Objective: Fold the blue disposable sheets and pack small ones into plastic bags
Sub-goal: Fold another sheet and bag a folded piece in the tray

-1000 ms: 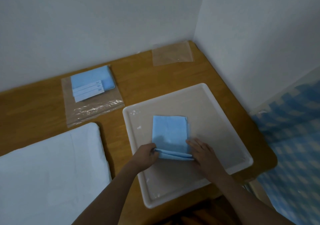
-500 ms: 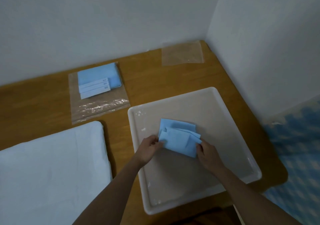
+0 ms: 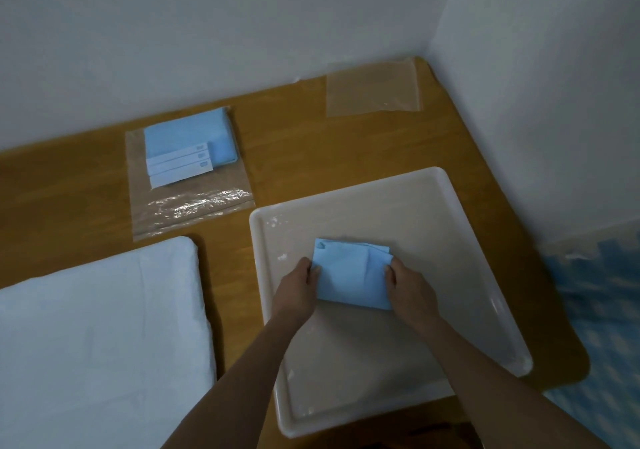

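A folded blue disposable sheet lies in the white tray on the wooden table. My left hand pinches its left edge and my right hand pinches its right edge. The sheet's near half is doubled over, with rumpled layers showing along the far edge. At the back left lies a stack of clear plastic bags, and on it sit packed blue sheets with white labels. An empty plastic bag lies flat in the far corner.
A large white cloth-covered pad fills the near left of the table. Walls close the far and right sides. A blue checked surface lies beyond the table's right edge.
The sheet lay long and flat with both hands at its near edge. Both hands then lifted that end and folded it away from me, leaving a shorter, squarer packet held at both sides.
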Action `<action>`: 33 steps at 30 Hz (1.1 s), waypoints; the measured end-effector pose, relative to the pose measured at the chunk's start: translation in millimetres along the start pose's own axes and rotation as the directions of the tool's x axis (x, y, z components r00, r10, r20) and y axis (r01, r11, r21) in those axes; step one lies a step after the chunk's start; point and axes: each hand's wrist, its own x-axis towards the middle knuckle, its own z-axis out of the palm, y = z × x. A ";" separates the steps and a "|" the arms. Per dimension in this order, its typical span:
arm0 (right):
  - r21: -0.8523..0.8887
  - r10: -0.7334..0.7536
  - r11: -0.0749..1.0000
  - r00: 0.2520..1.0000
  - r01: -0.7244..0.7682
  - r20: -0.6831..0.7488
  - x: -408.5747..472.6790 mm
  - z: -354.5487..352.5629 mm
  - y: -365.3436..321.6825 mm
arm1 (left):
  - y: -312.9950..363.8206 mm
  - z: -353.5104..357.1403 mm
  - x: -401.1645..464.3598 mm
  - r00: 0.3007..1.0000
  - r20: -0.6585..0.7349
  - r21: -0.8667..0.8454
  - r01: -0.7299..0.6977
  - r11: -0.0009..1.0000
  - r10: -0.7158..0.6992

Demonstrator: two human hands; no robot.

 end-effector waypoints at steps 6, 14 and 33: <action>-0.032 0.118 0.993 0.992 -0.117 0.033 12.1 -4.9 -0.9 | 13.0 5.2 11.2 0.981 -0.024 0.167 0.193 0.967 -0.192; 0.180 -0.124 0.974 0.988 0.139 -0.095 8.0 -0.3 -4.4 | 30.4 -7.5 25.3 0.984 -0.047 0.263 -0.156 0.952 0.174; 0.162 -0.098 0.983 0.991 0.082 0.096 16.2 -1.9 8.3 | 40.8 -20.9 56.9 0.893 0.405 0.387 -0.361 0.849 0.195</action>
